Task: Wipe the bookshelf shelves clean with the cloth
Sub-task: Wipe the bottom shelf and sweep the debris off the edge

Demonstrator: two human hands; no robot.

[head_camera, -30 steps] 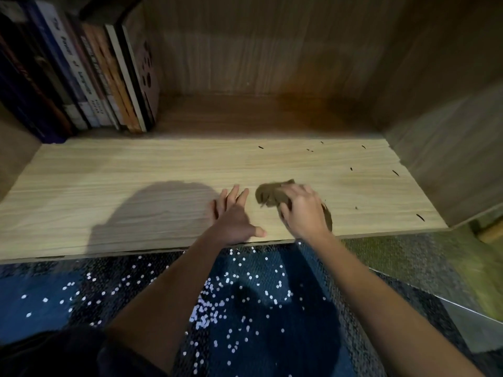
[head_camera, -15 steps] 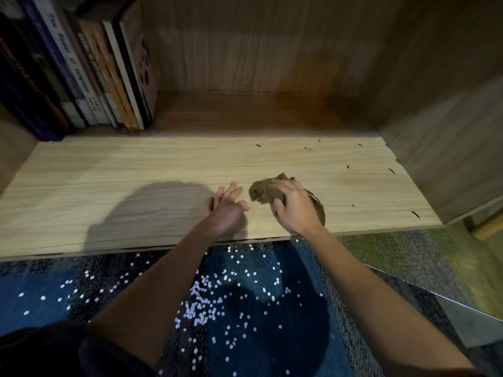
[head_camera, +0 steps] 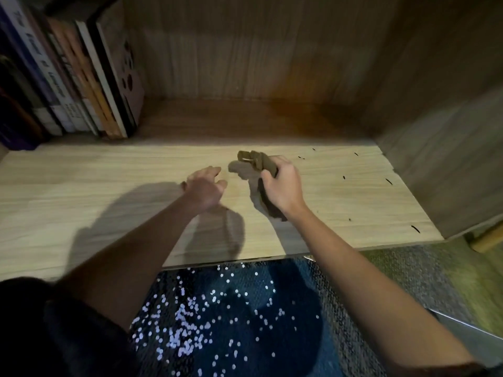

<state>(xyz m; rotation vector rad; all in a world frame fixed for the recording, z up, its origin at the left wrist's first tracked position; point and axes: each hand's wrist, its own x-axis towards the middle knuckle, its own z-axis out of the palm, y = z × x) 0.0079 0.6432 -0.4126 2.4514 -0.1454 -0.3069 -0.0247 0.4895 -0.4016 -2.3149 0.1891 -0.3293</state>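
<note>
right hand (head_camera: 283, 186) grips the cloth (head_camera: 257, 160); its fingers (head_camera: 283, 164) and thumb are curled round a bunched brown wad; one end sticks out past the fingers toward the back of the shelf, the other trails under the wrist toward the front edge; cloth sits roughly mid-shelf, slightly right of centre; a dark shadow lies on the wood just left of the wad; can't tell how much of the cloth actually touches the board.

left hand (head_camera: 205, 186) is just beside it on the left, apart from the cloth; fingers (head_camera: 212, 171) loosely curled, holding nothing; palm down over the shelf (head_camera: 81, 186); contact with the wood unclear; its shadow falls to the left and toward the front.

shelf is a light wood-grain board; small dark specks (head_camera: 389, 181) scattered over its right part, well to the right of the cloth, a few near the front right corner; books (head_camera: 89, 77) stand upright at back left, spines out, leaning slightly; back panel (head_camera: 258, 50) and right side wall (head_camera: 449, 159) are darker wood.

below the front edge: blue carpet (head_camera: 299, 336) strewn with small white dots (head_camera: 177, 341); grey-green carpet (head_camera: 424, 278) to the right; dark sleeve (head_camera: 54, 336) at lower left.
</note>
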